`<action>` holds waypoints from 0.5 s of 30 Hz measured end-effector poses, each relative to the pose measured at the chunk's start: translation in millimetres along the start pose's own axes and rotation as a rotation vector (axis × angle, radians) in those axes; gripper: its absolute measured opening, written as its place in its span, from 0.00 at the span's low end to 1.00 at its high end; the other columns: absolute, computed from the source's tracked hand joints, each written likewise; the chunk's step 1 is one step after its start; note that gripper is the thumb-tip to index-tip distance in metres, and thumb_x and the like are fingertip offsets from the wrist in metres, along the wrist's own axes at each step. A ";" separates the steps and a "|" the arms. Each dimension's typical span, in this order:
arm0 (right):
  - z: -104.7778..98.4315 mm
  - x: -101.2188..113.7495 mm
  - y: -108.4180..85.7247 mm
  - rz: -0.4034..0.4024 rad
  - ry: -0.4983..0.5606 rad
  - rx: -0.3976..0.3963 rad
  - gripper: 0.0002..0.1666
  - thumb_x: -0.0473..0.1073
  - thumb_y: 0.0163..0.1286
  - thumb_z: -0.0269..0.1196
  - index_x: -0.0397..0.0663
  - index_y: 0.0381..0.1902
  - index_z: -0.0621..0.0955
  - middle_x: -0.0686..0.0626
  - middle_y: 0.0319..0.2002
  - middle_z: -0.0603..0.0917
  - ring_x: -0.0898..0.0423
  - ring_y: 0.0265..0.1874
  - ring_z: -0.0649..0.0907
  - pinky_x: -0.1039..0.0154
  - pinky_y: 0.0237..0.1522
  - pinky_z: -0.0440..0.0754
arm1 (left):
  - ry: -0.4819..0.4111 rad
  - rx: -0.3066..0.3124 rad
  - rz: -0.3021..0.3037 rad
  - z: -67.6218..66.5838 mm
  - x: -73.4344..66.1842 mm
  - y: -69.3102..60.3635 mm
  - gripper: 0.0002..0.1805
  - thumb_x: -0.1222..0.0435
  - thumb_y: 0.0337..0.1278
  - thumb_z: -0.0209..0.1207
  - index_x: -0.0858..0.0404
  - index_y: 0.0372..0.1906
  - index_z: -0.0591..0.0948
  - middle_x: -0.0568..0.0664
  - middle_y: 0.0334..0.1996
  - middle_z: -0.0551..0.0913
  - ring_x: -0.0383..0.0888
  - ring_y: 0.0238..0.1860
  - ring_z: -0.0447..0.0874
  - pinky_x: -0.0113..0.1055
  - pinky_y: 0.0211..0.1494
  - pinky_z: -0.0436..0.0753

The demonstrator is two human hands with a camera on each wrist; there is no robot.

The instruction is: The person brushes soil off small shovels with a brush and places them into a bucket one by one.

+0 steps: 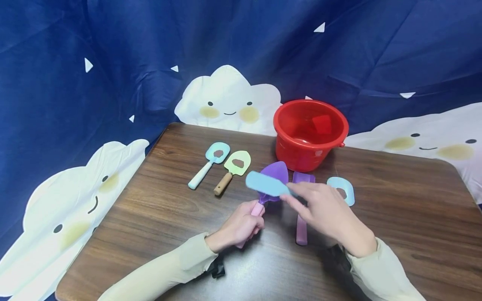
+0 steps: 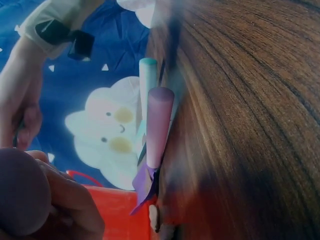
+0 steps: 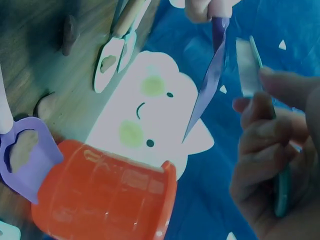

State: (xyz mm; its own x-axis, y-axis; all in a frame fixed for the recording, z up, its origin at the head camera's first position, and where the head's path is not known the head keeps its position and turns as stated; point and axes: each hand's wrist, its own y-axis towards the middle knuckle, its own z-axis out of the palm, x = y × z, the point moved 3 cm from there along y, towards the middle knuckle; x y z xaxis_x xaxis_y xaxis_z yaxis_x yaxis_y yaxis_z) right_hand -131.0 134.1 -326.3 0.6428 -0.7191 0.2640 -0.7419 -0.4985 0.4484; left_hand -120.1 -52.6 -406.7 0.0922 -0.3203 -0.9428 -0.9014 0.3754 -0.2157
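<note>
My left hand (image 1: 244,221) grips the pink handle of a purple toy trowel (image 1: 276,168), its blade held up off the table. The handle's round end shows close up in the left wrist view. My right hand (image 1: 327,205) pinches a light-blue brush (image 1: 265,184) with pale bristles, best seen in the right wrist view. In the head view the brush overlaps the trowel blade; whether they touch I cannot tell. Beneath the right hand lies a purple square-ended shovel (image 1: 301,234) with a pink handle, partly hidden. A brown patch shows on its blade in the right wrist view.
A red bucket (image 1: 297,154) stands behind the hands. Left of them lie a light-blue shovel (image 1: 201,175) and a green trowel (image 1: 245,156) with a wooden handle, both with brown patches. Another light-blue shovel (image 1: 349,193) lies at the right, partly behind the right hand.
</note>
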 end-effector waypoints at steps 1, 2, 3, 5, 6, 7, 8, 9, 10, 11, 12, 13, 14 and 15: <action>0.5 2.8 -1.1 -0.015 -0.005 0.021 0.17 0.50 0.58 0.69 0.51 0.44 0.86 0.54 0.29 0.87 0.63 0.22 0.79 0.70 0.21 0.76 | -0.001 0.001 -0.003 0.1 -0.2 -0.2 0.06 0.73 0.39 0.52 0.60 0.24 0.69 0.46 0.11 0.69 0.39 0.09 0.65 0.28 0.09 0.67; 0.9 4.9 -2.1 -0.028 -0.013 0.038 0.18 0.51 0.59 0.68 0.50 0.44 0.86 0.53 0.30 0.87 0.63 0.21 0.79 0.71 0.21 0.75 | -0.002 0.001 -0.006 0.2 -0.4 -0.4 0.06 0.73 0.39 0.52 0.60 0.23 0.69 0.46 0.11 0.69 0.39 0.09 0.65 0.28 0.09 0.67; 1.3 6.0 -2.9 -0.037 -0.020 0.053 0.18 0.51 0.59 0.68 0.50 0.44 0.85 0.53 0.30 0.87 0.63 0.21 0.79 0.71 0.21 0.74 | -0.003 0.002 -0.009 0.2 -0.7 -0.7 0.06 0.73 0.39 0.52 0.60 0.22 0.69 0.46 0.10 0.69 0.39 0.09 0.65 0.27 0.09 0.67; 2.0 5.4 -4.9 -0.037 -0.029 0.073 0.19 0.51 0.59 0.68 0.49 0.45 0.85 0.52 0.32 0.88 0.63 0.22 0.80 0.70 0.21 0.75 | -0.001 0.002 -0.011 0.1 -1.4 -1.3 0.06 0.73 0.40 0.52 0.59 0.22 0.69 0.46 0.10 0.69 0.39 0.09 0.65 0.27 0.09 0.67; 2.3 4.1 -5.8 -0.032 -0.030 0.079 0.19 0.51 0.59 0.68 0.49 0.45 0.85 0.52 0.33 0.88 0.62 0.23 0.81 0.70 0.22 0.76 | 0.000 0.003 -0.012 0.1 -1.7 -1.6 0.06 0.73 0.40 0.52 0.59 0.21 0.69 0.46 0.10 0.69 0.39 0.09 0.65 0.27 0.09 0.67; 2.6 2.3 -6.7 -0.026 -0.026 0.081 0.19 0.51 0.58 0.69 0.50 0.45 0.85 0.53 0.34 0.88 0.62 0.24 0.82 0.69 0.22 0.77 | 0.007 0.003 -0.008 -0.1 -2.0 -1.9 0.06 0.73 0.40 0.52 0.59 0.22 0.69 0.46 0.10 0.69 0.39 0.09 0.65 0.28 0.10 0.67; 2.9 0.1 -7.7 -0.023 -0.021 0.077 0.19 0.51 0.58 0.69 0.50 0.46 0.85 0.53 0.34 0.88 0.62 0.25 0.83 0.69 0.23 0.77 | 0.013 0.002 -0.006 -0.2 -2.2 -2.3 0.06 0.73 0.40 0.52 0.59 0.22 0.69 0.46 0.10 0.69 0.39 0.09 0.66 0.28 0.10 0.67; 3.0 -2.3 -8.6 -0.017 -0.012 0.076 0.19 0.51 0.58 0.69 0.51 0.46 0.85 0.53 0.34 0.88 0.62 0.25 0.83 0.68 0.24 0.78 | 0.020 0.002 -0.001 -0.4 -2.4 -2.6 0.06 0.73 0.39 0.52 0.59 0.23 0.69 0.46 0.11 0.70 0.39 0.09 0.66 0.28 0.10 0.67; 3.3 -4.8 -9.5 -0.011 -0.002 0.073 0.19 0.51 0.58 0.69 0.52 0.46 0.85 0.54 0.34 0.88 0.62 0.26 0.83 0.68 0.24 0.78 | 0.027 0.003 0.002 -0.4 -2.5 -3.0 0.06 0.73 0.39 0.52 0.60 0.23 0.70 0.46 0.11 0.70 0.39 0.10 0.66 0.28 0.10 0.68; 3.6 -7.7 -10.5 -0.002 0.003 0.069 0.19 0.50 0.58 0.69 0.52 0.46 0.85 0.54 0.34 0.88 0.62 0.27 0.83 0.68 0.25 0.78 | 0.034 0.006 0.008 -0.4 -2.4 -3.3 0.06 0.73 0.39 0.53 0.60 0.24 0.70 0.46 0.11 0.70 0.39 0.10 0.66 0.28 0.11 0.68; 3.9 -10.5 -11.3 0.011 0.014 0.068 0.18 0.50 0.58 0.69 0.52 0.46 0.85 0.54 0.34 0.88 0.62 0.27 0.83 0.68 0.25 0.78 | 0.043 0.008 0.015 -0.4 -2.2 -3.4 0.06 0.73 0.39 0.53 0.60 0.24 0.70 0.46 0.11 0.70 0.39 0.10 0.67 0.29 0.11 0.69; 4.4 -13.5 -11.9 0.022 0.021 0.065 0.18 0.50 0.58 0.69 0.53 0.46 0.85 0.55 0.34 0.88 0.63 0.27 0.83 0.68 0.25 0.78 | 0.049 0.011 0.021 -0.3 -2.1 -3.7 0.06 0.73 0.40 0.53 0.60 0.25 0.70 0.46 0.11 0.70 0.40 0.10 0.67 0.29 0.11 0.69; 4.9 -16.5 -12.5 0.034 0.027 0.063 0.18 0.49 0.59 0.69 0.53 0.46 0.86 0.55 0.34 0.88 0.63 0.27 0.82 0.67 0.25 0.78 | 0.051 0.014 0.023 -0.3 -2.0 -4.0 0.06 0.73 0.39 0.53 0.60 0.25 0.70 0.46 0.11 0.70 0.40 0.10 0.67 0.29 0.11 0.69; 5.4 -19.6 -13.1 0.051 0.036 0.065 0.18 0.49 0.59 0.69 0.53 0.47 0.86 0.55 0.34 0.88 0.63 0.27 0.82 0.66 0.26 0.79 | 0.054 0.016 0.025 -0.3 -1.9 -4.3 0.06 0.73 0.39 0.53 0.60 0.25 0.70 0.46 0.11 0.70 0.40 0.10 0.67 0.30 0.11 0.70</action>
State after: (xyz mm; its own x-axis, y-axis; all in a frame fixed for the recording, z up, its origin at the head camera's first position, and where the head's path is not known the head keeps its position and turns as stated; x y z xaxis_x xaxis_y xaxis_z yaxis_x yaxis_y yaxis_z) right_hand -134.9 152.1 -341.9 0.6098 -0.7268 0.3162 -0.7837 -0.4933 0.3775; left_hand -116.6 -53.9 -403.9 0.0459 -0.3570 -0.9330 -0.8962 0.3978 -0.1963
